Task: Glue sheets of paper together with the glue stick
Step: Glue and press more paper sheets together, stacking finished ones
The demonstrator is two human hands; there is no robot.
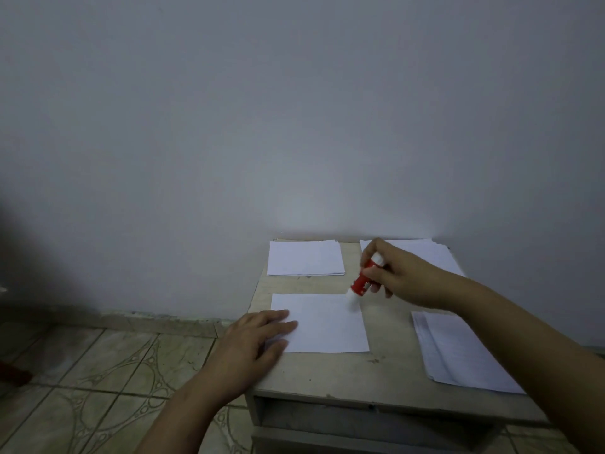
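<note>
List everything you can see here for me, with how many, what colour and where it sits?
sheet being glued: one, white, flat on the table's near-left part
far-left paper stack: one, white, at the table's back left by the wall
far-right paper stack: one, white, at the back right, partly behind the right hand
near-right paper stack: one, white, at the table's right edge
glue stick: one, red with white ends, tilted, tip on the sheet's far-right corner
table: one, pale wood, against the wall
wall: grey-white, behind the table
floor: patterned tiles, to the left
left hand: one, fingers flat on the sheet's left edge
right hand: one, grips the glue stick
</note>
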